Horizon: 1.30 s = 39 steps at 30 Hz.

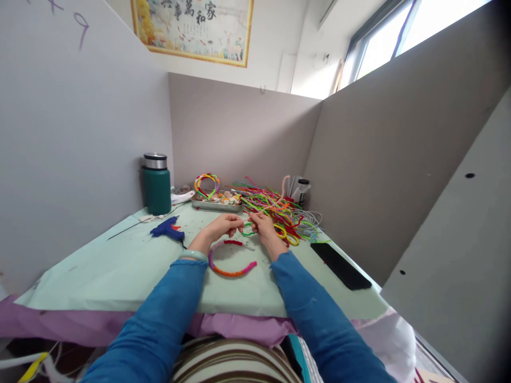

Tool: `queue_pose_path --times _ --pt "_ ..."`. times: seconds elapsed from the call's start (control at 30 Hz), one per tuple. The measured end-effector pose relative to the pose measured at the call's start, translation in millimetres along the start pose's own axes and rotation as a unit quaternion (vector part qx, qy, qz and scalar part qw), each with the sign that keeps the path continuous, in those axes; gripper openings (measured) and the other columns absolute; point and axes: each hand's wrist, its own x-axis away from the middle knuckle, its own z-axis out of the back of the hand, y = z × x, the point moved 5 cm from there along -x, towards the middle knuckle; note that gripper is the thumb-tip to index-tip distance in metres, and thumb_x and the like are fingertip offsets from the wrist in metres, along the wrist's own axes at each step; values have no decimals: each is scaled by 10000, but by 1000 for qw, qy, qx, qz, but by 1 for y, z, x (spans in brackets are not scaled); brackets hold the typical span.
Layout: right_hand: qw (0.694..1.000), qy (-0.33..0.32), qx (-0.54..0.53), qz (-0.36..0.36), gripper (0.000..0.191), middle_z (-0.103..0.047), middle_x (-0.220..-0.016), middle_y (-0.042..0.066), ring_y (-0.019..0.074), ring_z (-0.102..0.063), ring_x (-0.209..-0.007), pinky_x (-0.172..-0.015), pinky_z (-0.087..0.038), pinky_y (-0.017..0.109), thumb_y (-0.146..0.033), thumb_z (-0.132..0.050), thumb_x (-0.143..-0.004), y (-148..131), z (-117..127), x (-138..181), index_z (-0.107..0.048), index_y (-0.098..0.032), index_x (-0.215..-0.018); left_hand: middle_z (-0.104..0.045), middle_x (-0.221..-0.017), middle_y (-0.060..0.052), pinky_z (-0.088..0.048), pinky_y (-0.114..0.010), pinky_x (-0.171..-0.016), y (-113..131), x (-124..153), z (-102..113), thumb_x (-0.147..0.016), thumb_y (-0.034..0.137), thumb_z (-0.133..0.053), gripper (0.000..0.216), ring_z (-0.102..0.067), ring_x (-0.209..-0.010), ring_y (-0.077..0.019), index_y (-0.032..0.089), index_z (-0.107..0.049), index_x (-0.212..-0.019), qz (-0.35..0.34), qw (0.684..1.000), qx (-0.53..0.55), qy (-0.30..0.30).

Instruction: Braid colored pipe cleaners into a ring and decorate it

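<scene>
My left hand and my right hand meet over the middle of the pale green table cover. Both pinch a green pipe cleaner that curls into a small loop between them. Just in front of my hands lies a headband wrapped in purple, orange, pink and red pipe cleaners. Blue sleeves cover both my forearms, and a pale bangle sits on my left wrist.
A heap of coloured pipe cleaners lies behind my right hand. A metal tray holds small pieces and a wrapped hoop. A blue glue gun, a green flask and a black phone lie around. Grey partition walls enclose the desk.
</scene>
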Motion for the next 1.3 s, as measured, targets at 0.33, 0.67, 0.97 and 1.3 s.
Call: queue_pose_path --times 0.33,0.67,0.97,1.3 --pt "995 6 87 54 284 -526 -512 -23 70 -393 -402 -395 -270 221 -421 -685 -611 1 -5 2 -574 -160 -592 -690 -847 -62 -332 -198 -391 -16 -15 12 -706 293 -656 429 -399 -399 -34 94 -635 -1085 22 987 -92 133" --pt "998 -13 69 -1 274 -524 -521 -32 68 -390 -399 -385 -253 213 -411 -685 -609 8 -13 6 -574 -163 -642 -515 -440 36 -343 -196 -426 -13 -14 6 -743 227 -572 159 -442 -370 -72 102 -659 -786 5 983 -143 111" --pt "998 -35 47 13 299 -517 -542 -37 57 -385 -396 -382 -248 206 -427 -698 -603 8 -14 4 -567 -160 -638 -497 -447 48 -333 -206 -434 -12 -14 5 -761 309 -557 205 -426 -371 -79 127 -634 -811 8 983 -131 131" --pt "997 -35 67 12 326 -528 -554 -36 63 -389 -398 -379 -246 212 -465 -687 -601 6 -16 6 -541 -177 -644 -626 -630 -16 -335 -210 -484 -10 -16 8 -732 227 -525 165 -443 -477 -81 120 -651 -740 -6 968 -194 159"
